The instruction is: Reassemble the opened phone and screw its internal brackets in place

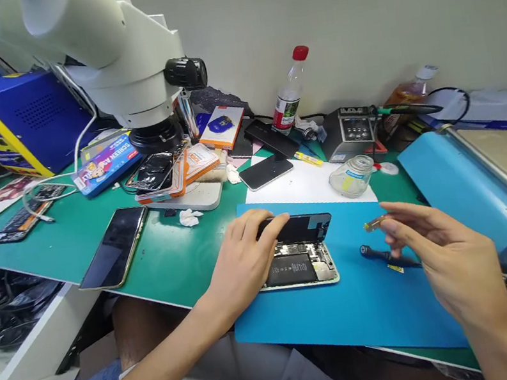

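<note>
An opened smartphone (291,269) lies on the blue mat (314,322), its battery and inner boards exposed. Its screen panel (306,228) is tilted up along the far side, dark inner face toward me. My left hand (249,252) grips the panel's top left edge between thumb and fingers and covers the left end of the phone. To the right, above the mat, my right hand (437,243) pinches a small amber-brown strip, perhaps a flex cable (374,223), between thumb and index finger. Beneath that hand lies a slim black tool (381,253), partly hidden by its fingers.
A white microscope (129,61) looms at back left beside boxes. Another phone (114,247) lies on the green table at left. Behind the mat stand a glass jar (352,177), a bottle (286,97) and a soldering station (351,132). A blue heating machine (451,183) is at right.
</note>
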A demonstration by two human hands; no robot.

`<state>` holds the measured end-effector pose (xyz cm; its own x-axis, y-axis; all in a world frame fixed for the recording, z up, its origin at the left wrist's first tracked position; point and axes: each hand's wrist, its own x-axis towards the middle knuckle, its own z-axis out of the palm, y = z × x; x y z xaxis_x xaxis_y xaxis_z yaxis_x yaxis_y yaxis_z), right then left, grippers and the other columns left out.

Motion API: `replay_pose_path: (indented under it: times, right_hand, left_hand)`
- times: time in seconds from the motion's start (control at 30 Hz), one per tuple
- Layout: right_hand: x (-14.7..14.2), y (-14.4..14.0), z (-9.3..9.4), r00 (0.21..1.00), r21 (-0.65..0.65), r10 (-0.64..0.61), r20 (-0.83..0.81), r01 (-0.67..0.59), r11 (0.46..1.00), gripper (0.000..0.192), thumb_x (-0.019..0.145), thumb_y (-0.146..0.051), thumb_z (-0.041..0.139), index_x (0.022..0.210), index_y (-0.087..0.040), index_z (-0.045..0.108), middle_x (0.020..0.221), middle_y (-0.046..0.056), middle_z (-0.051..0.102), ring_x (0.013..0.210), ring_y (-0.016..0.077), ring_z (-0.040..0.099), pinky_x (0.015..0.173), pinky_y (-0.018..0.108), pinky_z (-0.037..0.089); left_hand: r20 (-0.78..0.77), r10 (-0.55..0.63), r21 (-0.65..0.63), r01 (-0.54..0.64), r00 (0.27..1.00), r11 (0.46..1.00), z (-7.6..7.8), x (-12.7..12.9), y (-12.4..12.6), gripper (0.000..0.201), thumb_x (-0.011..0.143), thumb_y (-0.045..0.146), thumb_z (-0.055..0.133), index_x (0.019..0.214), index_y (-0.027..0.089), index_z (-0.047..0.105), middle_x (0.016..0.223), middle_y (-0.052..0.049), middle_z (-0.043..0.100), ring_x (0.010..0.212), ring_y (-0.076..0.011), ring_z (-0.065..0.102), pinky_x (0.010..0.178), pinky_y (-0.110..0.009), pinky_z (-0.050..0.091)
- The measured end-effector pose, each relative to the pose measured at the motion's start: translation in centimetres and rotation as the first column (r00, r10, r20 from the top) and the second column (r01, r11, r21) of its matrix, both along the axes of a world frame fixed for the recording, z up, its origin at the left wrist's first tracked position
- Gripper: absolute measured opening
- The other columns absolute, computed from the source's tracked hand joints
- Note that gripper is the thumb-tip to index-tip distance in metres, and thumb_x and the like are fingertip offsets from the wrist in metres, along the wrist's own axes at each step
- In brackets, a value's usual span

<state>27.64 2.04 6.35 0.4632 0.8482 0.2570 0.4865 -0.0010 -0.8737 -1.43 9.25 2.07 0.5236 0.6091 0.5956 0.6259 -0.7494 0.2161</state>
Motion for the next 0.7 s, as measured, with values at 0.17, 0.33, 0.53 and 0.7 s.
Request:
replay_pose_path:
  times: [0.17,0.33,0.53,0.7]
  right_hand:
    - [-1.4,-0.7,-1.7,0.983,-0.051,0.053,-0.175,-0.062,0.997,0.037,0.083,-0.056,0.090,0.097,-0.023,0.085,0.093,0.009,0.079,0.065,0.0160,0.064,0.052,0.029,0.053]
    - [-2.3,-0.4,-2.0,0.977,-0.126,0.088,-0.197,-0.114,0.985,0.036,0.087,-0.054,0.087,0.101,-0.021,0.086,0.085,0.007,0.076,0.062,0.0119,0.060,0.054,0.025,0.050]
    - [-2.9,-0.4,-2.2,0.987,-0.147,0.123,-0.105,-0.138,0.979,0.029,0.094,-0.050,0.081,0.103,-0.022,0.085,0.089,0.005,0.076,0.064,0.0115,0.059,0.054,0.024,0.047]
    - [-4.1,0.3,-1.3,0.968,-0.160,0.243,0.061,-0.231,0.960,0.015,0.099,-0.038,0.074,0.096,-0.027,0.084,0.114,0.004,0.077,0.095,0.0177,0.071,0.066,0.026,0.052]
  left_hand:
    - [-0.102,0.089,0.042,-0.085,0.991,0.995,1.0,0.5,-0.8,0.042,0.109,0.030,0.068,0.148,0.021,0.058,0.135,-0.015,0.069,0.128,-0.0331,0.065,0.112,-0.050,0.048]
    - [-0.129,0.133,0.038,-0.129,0.983,0.991,1.4,1.5,-0.9,0.038,0.108,0.028,0.069,0.143,0.017,0.062,0.129,-0.019,0.069,0.118,-0.0363,0.065,0.107,-0.052,0.045]
    - [-0.138,0.108,0.028,-0.105,0.985,0.994,0.8,2.1,-0.6,0.042,0.109,0.024,0.067,0.148,0.015,0.056,0.138,-0.019,0.071,0.126,-0.0352,0.065,0.110,-0.050,0.043]
    - [-0.118,0.097,0.023,-0.095,0.988,0.995,0.1,2.1,-0.8,0.031,0.109,0.017,0.064,0.139,0.023,0.063,0.144,-0.016,0.071,0.139,-0.0338,0.063,0.121,-0.054,0.036]
